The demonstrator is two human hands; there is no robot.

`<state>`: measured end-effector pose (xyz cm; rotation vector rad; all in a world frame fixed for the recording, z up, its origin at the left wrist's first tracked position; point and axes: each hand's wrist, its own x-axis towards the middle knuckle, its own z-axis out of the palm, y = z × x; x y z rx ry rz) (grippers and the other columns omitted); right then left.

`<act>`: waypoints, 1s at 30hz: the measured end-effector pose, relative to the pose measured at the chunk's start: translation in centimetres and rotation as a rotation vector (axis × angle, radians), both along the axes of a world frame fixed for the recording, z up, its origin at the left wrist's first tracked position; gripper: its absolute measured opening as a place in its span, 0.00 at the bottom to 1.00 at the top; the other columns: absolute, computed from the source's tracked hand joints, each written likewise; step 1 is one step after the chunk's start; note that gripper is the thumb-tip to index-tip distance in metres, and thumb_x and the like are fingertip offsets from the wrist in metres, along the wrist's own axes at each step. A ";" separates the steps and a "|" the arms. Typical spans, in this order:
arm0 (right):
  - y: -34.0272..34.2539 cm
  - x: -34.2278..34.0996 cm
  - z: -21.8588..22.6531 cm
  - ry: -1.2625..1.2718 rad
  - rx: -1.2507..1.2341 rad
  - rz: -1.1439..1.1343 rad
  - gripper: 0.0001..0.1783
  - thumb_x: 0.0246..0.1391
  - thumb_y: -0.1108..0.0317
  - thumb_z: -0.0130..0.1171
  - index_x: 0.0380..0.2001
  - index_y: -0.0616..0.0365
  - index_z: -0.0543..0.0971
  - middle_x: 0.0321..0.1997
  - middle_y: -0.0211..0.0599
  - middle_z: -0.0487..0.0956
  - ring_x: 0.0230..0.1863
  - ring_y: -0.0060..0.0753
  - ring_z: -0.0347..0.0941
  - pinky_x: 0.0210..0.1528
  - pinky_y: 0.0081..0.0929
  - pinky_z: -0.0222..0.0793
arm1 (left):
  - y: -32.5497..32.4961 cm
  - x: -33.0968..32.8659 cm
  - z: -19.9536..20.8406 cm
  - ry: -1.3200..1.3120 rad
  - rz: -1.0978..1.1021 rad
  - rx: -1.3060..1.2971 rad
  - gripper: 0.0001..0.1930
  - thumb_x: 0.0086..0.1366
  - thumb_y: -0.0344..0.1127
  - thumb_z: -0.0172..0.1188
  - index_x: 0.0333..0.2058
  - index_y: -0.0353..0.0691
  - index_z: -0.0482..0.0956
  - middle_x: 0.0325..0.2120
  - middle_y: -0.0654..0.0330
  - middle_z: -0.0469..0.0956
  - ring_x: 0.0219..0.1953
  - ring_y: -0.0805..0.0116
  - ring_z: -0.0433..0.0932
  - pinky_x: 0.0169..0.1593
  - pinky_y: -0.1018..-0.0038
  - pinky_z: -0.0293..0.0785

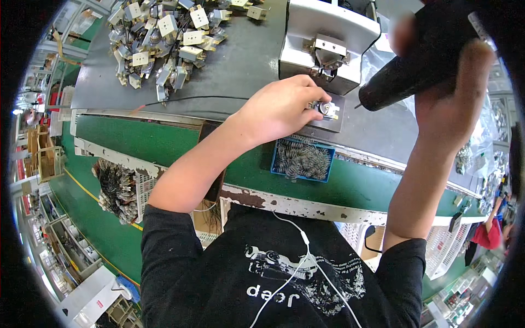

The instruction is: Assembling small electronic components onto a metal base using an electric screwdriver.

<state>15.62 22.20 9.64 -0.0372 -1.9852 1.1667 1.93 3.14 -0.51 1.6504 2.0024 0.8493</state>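
My left hand (281, 106) reaches over the bench, its thumb and fingers pinching a small metal part (328, 111). That part rests on a flat metal block (330, 123) in front of a white-and-black machine (297, 46); the fingers hide some of it. Raised to the right, my right hand (451, 112) is wrapped around a thick black electric screwdriver (402, 76). Its thin tip points down and left, a short way to the right of the metal part and apart from it.
Many small assemblies with cream-coloured blocks (167, 25) are heaped at the back left of the grey bench (235, 65). A blue tray (299, 177) of coil springs stands on the green ledge nearest me. A black cable (202, 98) crosses the bench. Clear plastic bags (481, 123) lie right.
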 end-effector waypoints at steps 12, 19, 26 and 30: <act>-4.0 -0.1 0.5 0.037 -0.005 -0.042 0.20 0.62 0.66 0.61 0.51 0.71 0.72 0.41 0.52 0.81 0.34 0.38 0.79 0.39 0.28 0.75 | -0.7 0.4 -0.8 0.032 0.042 0.061 0.15 0.63 0.39 0.64 0.47 0.41 0.82 0.43 0.57 0.79 0.45 0.57 0.80 0.51 0.64 0.76; -5.9 -1.5 0.4 0.046 -0.014 -0.039 0.18 0.63 0.67 0.59 0.48 0.73 0.73 0.41 0.52 0.81 0.28 0.37 0.78 0.35 0.28 0.76 | -0.8 0.5 -0.9 0.042 0.073 0.047 0.15 0.61 0.38 0.64 0.46 0.41 0.83 0.43 0.57 0.79 0.46 0.55 0.80 0.50 0.63 0.77; -4.9 -3.1 -2.5 0.200 -0.130 0.123 0.16 0.61 0.70 0.59 0.43 0.77 0.74 0.40 0.55 0.81 0.24 0.32 0.76 0.30 0.28 0.75 | -0.8 0.4 -1.2 0.049 0.066 0.058 0.15 0.60 0.38 0.66 0.46 0.43 0.83 0.43 0.57 0.79 0.46 0.55 0.80 0.50 0.62 0.77; -6.0 -3.3 -3.0 0.292 -0.269 0.116 0.31 0.59 0.77 0.58 0.63 0.67 0.59 0.40 0.59 0.80 0.24 0.30 0.76 0.28 0.31 0.74 | -0.7 0.5 -0.5 0.035 0.076 0.006 0.15 0.60 0.38 0.66 0.46 0.43 0.83 0.43 0.56 0.79 0.46 0.54 0.80 0.50 0.62 0.77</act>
